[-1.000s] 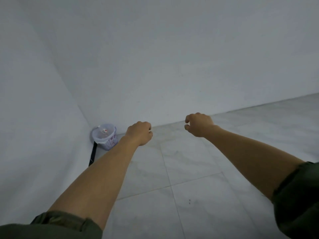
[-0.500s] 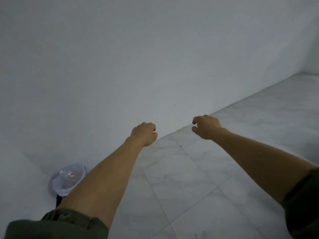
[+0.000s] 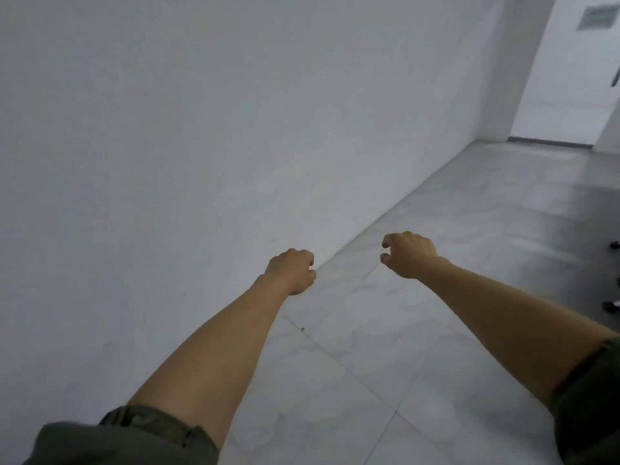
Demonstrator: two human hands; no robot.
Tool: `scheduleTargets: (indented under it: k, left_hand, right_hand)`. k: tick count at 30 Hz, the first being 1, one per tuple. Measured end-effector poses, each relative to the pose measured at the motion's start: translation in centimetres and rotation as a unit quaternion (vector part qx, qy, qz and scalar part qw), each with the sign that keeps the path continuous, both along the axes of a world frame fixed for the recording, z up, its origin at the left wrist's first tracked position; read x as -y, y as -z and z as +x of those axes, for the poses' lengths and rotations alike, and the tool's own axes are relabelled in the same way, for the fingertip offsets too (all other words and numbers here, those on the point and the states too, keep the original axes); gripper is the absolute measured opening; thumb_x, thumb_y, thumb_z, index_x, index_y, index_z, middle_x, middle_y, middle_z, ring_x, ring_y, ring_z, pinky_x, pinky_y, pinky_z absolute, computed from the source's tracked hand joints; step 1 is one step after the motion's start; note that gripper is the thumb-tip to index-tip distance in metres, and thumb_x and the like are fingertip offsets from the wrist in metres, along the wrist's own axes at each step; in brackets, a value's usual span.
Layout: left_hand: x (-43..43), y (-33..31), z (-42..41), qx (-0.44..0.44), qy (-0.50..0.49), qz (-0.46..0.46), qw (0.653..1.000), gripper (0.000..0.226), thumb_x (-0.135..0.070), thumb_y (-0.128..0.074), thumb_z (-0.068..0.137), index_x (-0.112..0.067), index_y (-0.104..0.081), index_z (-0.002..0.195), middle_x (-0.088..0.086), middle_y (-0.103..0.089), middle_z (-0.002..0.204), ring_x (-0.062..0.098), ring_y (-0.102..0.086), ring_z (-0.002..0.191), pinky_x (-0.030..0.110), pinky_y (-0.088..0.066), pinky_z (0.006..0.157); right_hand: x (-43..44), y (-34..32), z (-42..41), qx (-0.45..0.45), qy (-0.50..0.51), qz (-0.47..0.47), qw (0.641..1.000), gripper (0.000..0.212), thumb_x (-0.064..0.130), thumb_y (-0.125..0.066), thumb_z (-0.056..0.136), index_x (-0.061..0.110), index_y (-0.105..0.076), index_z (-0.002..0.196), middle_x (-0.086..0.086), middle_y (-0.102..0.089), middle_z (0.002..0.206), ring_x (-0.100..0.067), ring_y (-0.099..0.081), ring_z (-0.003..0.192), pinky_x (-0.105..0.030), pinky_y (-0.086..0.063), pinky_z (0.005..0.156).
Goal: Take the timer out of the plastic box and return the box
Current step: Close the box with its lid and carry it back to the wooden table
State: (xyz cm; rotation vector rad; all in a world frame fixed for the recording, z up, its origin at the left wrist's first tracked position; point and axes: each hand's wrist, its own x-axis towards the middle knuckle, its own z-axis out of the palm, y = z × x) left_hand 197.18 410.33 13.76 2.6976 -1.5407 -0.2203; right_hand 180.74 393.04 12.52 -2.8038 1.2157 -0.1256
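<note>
Neither the plastic box nor the timer is in view. Both my bare arms stretch forward over the floor. My left hand (image 3: 292, 270) is curled into a fist, knuckles up, and holds nothing. My right hand (image 3: 408, 254) hangs with loosely curled fingers, a gap between thumb and fingers, and it too holds nothing. Both hands hover in the air near the line where wall and floor meet.
A plain white wall (image 3: 201, 146) fills the left and centre. A pale tiled floor (image 3: 385, 364) runs to the right toward a white door (image 3: 570, 78) at the far end. Small dark wheels or feet (image 3: 611, 305) show at the right edge.
The view has swung to the right. The plastic box in the corner slid to the lower left and then out of view. A door and dark floor came in. Both hands keep their pose.
</note>
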Motion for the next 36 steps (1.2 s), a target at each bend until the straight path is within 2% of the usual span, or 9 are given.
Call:
scheduleTargets:
  k: [7, 12, 17, 23, 27, 36]
  left_hand:
    - [17.3, -0.7, 4.4, -0.007, 0.057, -0.004, 0.998, 0.038, -0.032, -0.045, 0.097, -0.016, -0.052, 0.131, 0.01, -0.056, 0.13, 0.028, -0.057, 0.114, 0.034, -0.044, 0.088]
    - [26.8, 0.6, 7.3, -0.012, 0.092, 0.006, 0.996, 0.038, -0.032, -0.046, 0.096, -0.017, -0.053, 0.13, 0.01, -0.056, 0.13, 0.028, -0.058, 0.113, 0.035, -0.045, 0.087]
    - [38.8, 1.4, 11.0, -0.011, 0.141, 0.008, 0.99, 0.039, -0.033, -0.046, 0.097, -0.016, -0.052, 0.131, 0.01, -0.056, 0.13, 0.028, -0.057, 0.114, 0.035, -0.045, 0.088]
    - [54.1, -1.1, 16.0, 0.014, 0.199, -0.003, 0.98, 0.039, -0.032, -0.044, 0.097, -0.016, -0.051, 0.132, 0.01, -0.056, 0.131, 0.029, -0.057, 0.113, 0.035, -0.045, 0.088]
    - [63.5, -1.1, 16.2, 0.009, 0.237, -0.003, 0.971, 0.039, -0.032, -0.044, 0.096, -0.016, -0.053, 0.13, 0.01, -0.057, 0.13, 0.028, -0.058, 0.112, 0.036, -0.046, 0.088]
    - [85.3, 1.8, 12.7, -0.009, 0.275, 0.013, 0.961, 0.041, -0.032, -0.045, 0.097, -0.016, -0.05, 0.134, 0.011, -0.054, 0.134, 0.029, -0.056, 0.115, 0.036, -0.046, 0.092]
  right_hand:
    - [15.8, -1.5, 2.0, -0.004, 0.073, -0.009, 0.997, 0.033, 0.034, -0.053, 0.093, 0.017, -0.061, 0.12, -0.008, -0.065, 0.116, -0.031, -0.061, 0.107, -0.035, -0.046, 0.082]
    - [23.7, 0.1, 3.3, -0.013, 0.108, 0.005, 0.994, 0.036, 0.035, -0.053, 0.092, 0.019, -0.059, 0.124, -0.008, -0.064, 0.119, -0.03, -0.061, 0.109, -0.036, -0.046, 0.084]
    - [33.9, 1.5, 6.0, -0.018, 0.163, 0.005, 0.987, 0.033, 0.034, -0.053, 0.092, 0.016, -0.061, 0.119, -0.009, -0.064, 0.116, -0.031, -0.061, 0.106, -0.036, -0.048, 0.084]
    - [46.3, -0.1, 9.0, -0.007, 0.219, 0.002, 0.976, 0.033, 0.034, -0.052, 0.093, 0.016, -0.061, 0.119, -0.009, -0.065, 0.116, -0.031, -0.061, 0.107, -0.037, -0.047, 0.084]
    - [53.8, -0.2, 8.3, -0.003, 0.257, 0.006, 0.966, 0.038, 0.035, -0.053, 0.092, 0.019, -0.058, 0.126, -0.01, -0.063, 0.123, -0.032, -0.06, 0.111, -0.036, -0.047, 0.088]
    - [74.3, 2.4, 4.8, -0.018, 0.297, 0.017, 0.954, 0.036, 0.033, -0.052, 0.094, 0.016, -0.058, 0.126, -0.01, -0.063, 0.124, -0.031, -0.06, 0.11, -0.034, -0.046, 0.082]
